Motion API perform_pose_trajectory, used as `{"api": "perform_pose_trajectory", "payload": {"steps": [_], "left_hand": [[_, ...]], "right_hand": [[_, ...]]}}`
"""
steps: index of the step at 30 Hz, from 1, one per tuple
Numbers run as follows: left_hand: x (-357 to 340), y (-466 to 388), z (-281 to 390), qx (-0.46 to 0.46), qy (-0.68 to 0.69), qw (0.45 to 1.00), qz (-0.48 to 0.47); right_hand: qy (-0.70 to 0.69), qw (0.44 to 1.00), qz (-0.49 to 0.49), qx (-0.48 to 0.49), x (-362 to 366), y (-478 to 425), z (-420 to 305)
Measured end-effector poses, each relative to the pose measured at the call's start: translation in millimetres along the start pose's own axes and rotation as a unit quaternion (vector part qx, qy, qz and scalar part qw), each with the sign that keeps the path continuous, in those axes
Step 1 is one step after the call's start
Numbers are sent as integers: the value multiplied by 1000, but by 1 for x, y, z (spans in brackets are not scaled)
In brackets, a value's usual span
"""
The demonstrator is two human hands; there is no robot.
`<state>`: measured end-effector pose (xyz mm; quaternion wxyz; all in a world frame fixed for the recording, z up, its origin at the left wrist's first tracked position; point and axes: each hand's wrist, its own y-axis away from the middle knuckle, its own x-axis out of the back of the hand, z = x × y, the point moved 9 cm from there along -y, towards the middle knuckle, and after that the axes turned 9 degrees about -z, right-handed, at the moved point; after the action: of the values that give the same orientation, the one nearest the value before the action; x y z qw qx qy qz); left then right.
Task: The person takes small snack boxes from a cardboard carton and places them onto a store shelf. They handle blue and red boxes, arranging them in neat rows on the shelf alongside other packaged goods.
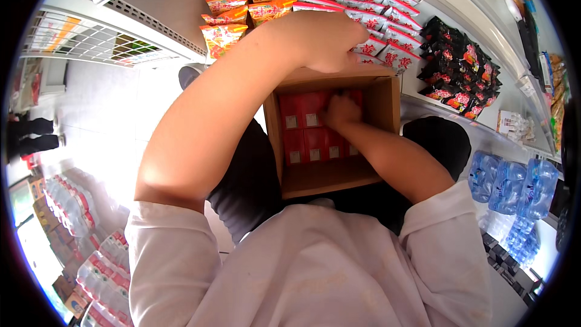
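A brown cardboard carton (pixel 336 179) stands between my knees with its top open. Several red packs (pixel 292 102) with pale labels lie in rows inside it. My right hand (pixel 343 110) reaches down into the carton, fingers bent against the packs at the far side; whether it grips one is hidden. Over the carton's far edge arches my left hand (pixel 333 41), close to the silver-and-red snack packets (pixel 399 56) on the shelf. Its fingertips are out of sight behind the hand, so I cannot tell whether they hold the carton's flap or a packet.
Orange snack bags (pixel 223 38) and black snack bags (pixel 460 68) share the shelf. A wire rack (pixel 109 45) is at left. Shrink-wrapped water bottles (pixel 513 186) stand at right, more bottle packs (pixel 104 272) at lower left. Another person's legs (pixel 36 134) show far left.
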<state>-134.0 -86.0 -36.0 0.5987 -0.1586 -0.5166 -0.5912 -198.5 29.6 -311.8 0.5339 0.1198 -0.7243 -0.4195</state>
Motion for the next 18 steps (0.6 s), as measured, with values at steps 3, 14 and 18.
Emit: {"api": "perform_pose_trajectory", "payload": {"steps": [3,14,18], "left_hand": [[-1,-2,-1,8,-5,1000,7],[-4,-8,2,-14,-5,999,29],[-8,-8,1,-31,10,998,54]], "right_hand": [[-2,1000,21,8,3,-3,0],[-61,996,49,-34,-12,-29,14],[-55,998,26,-21,-1,-14,2]]}}
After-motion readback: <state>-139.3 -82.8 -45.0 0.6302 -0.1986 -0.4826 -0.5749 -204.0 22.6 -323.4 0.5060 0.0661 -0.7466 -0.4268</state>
